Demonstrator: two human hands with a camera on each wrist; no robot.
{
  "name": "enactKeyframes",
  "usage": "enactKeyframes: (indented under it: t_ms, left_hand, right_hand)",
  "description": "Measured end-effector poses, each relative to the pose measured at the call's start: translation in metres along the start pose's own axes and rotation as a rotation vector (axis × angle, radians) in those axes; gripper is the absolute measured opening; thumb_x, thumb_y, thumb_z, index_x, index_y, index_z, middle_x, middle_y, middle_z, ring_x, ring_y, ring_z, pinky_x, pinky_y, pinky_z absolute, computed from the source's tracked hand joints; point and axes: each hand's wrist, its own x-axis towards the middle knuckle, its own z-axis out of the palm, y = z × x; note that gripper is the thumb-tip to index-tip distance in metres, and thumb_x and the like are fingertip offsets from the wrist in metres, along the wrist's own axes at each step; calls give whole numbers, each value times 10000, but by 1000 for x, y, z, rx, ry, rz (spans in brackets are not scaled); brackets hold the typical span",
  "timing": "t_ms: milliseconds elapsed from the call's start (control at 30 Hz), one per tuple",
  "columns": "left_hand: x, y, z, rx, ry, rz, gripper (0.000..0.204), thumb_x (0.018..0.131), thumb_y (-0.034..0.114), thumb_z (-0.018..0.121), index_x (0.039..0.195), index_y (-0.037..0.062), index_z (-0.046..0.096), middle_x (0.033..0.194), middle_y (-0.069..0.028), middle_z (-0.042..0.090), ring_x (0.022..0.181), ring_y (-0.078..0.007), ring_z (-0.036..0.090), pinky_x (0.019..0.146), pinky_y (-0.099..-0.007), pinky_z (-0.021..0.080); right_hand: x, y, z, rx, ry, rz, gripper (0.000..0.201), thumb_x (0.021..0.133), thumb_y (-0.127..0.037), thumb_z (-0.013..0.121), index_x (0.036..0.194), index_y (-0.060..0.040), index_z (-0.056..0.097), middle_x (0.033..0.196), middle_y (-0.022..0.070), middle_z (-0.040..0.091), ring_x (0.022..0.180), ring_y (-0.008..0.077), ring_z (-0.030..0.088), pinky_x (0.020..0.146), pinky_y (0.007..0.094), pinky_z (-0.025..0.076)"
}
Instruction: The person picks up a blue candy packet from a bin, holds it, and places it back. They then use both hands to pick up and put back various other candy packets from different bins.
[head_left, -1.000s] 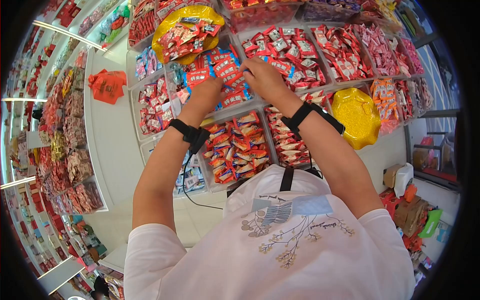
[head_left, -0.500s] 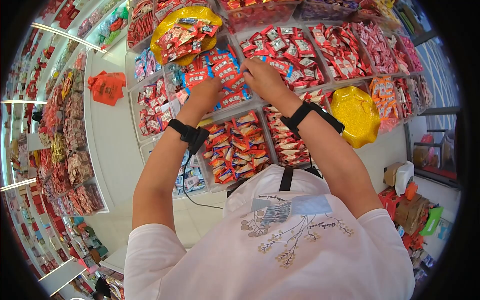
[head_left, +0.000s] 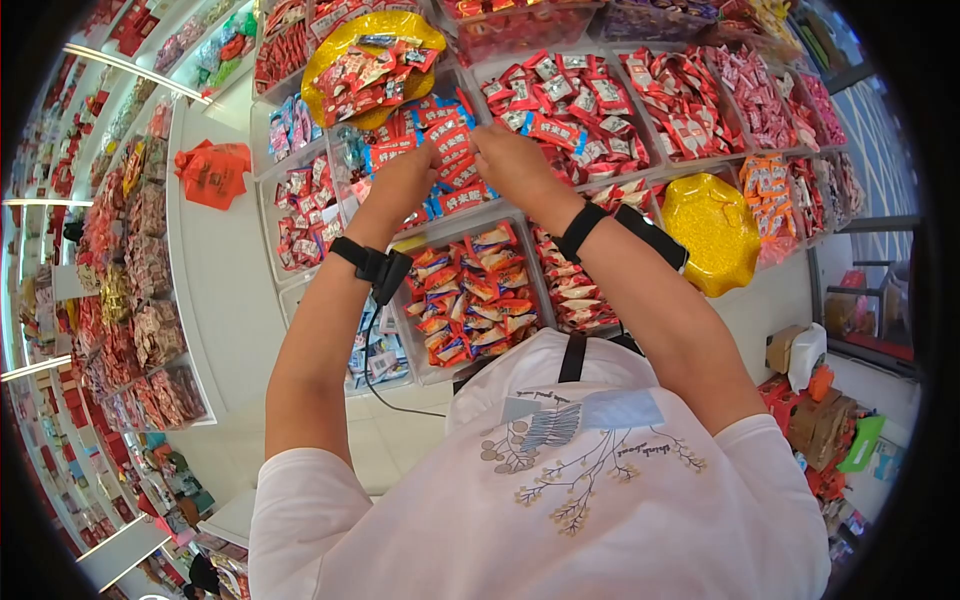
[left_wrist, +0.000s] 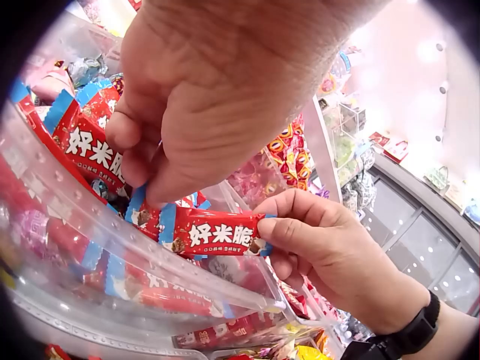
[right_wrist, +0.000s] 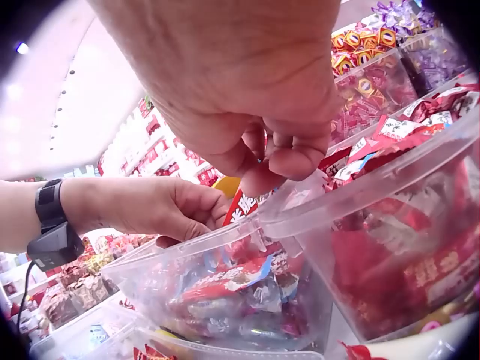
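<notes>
My right hand (left_wrist: 322, 244) pinches one end of a red snack packet (left_wrist: 217, 234) with blue ends, held level over the rim of a clear plastic bin (left_wrist: 187, 270). Beside it, my left hand (left_wrist: 202, 97) has its thumb and fingertips together at the blue end of another packet (left_wrist: 141, 214). More packets of this kind (head_left: 462, 200) lie in the bin around both hands. In the head view the hands are close together above this bin, their fingertips a short gap apart. The right wrist view shows the left hand (right_wrist: 169, 210) behind the bin's rim.
A gold scalloped dish (head_left: 322, 90) piled with sweets sits at the bin's far left. Another gold dish (head_left: 710, 235) lies over the bins to the right. Bins of wrapped snacks (head_left: 475, 300) surround the hands. An orange-red bag (head_left: 213, 172) rests on the white counter (head_left: 225, 270).
My right hand has shifted a little left and toward my body, uncovering a red and blue packet to its right. My left hand has moved slightly away and left. The dishes have stayed put.
</notes>
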Motion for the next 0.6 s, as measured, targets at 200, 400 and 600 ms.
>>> enactKeyframes:
  t_ms: [200,400,600]
  left_hand:
    - [1,8,-2,86,-3,-4,205,913,143,660,1099,70,616,988,-160,728,944,-369,703,786,-476,542]
    - [1,5,0,134,-10,27,191,922,153,641,1100,85,623,1006,-159,719,950,-368,697,801,-486,542]
    - [-2,15,-2,201,19,-4,201,937,190,643,1117,101,631,1014,-166,675,933,-394,684,798,-496,547]
  right_hand:
    - [3,-9,-2,-175,-110,13,137,844,-28,641,978,-30,668,1070,212,644,843,413,701,733,512,565]
    - [5,-15,-3,-330,-138,-67,162,764,-14,693,925,-32,704,1025,190,634,745,378,709,652,479,578]
    - [6,-21,-4,-397,-158,-78,160,663,-4,766,816,-28,723,1050,194,637,738,355,716,614,451,578]
